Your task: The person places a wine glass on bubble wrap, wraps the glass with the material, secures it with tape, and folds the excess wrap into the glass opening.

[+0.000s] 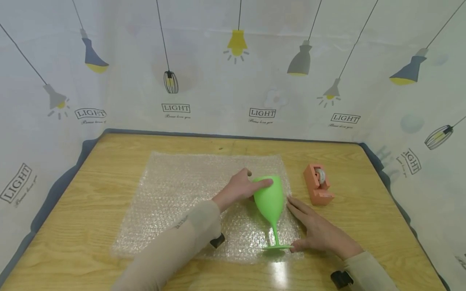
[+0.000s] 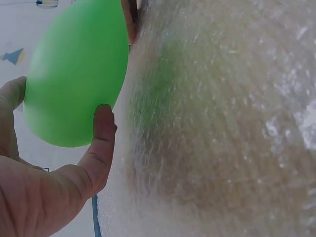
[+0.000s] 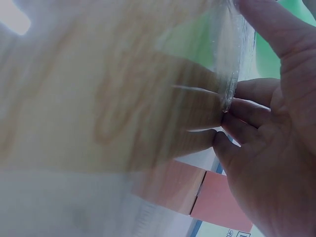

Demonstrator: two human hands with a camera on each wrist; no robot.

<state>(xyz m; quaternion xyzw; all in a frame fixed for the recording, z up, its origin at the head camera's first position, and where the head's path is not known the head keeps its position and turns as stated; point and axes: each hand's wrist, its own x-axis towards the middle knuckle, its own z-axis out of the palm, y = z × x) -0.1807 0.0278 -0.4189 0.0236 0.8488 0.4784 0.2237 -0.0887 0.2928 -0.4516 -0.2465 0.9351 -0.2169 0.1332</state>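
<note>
A bright green goblet (image 1: pixel 270 200) lies on its side close over the bubble wrap (image 1: pixel 182 190), its bowl pointing to the far side and its round foot toward the near edge. My left hand (image 1: pixel 242 186) grips the bowl near the rim; in the left wrist view, thumb and finger sit on opposite sides of the green bowl (image 2: pixel 74 74). At the sheet's right edge is my right hand (image 1: pixel 322 232), with its thumb beside the goblet's foot. In the right wrist view the extended fingers (image 3: pixel 247 113) meet the wrap's edge, thumb spread apart from them.
An orange tape dispenser (image 1: pixel 318 185) with a roll of tape stands right of the bubble wrap, beyond my right hand. The wooden table (image 1: pixel 80 210) ends at a pale curtain (image 1: pixel 218 89) printed with lamps at the back and sides.
</note>
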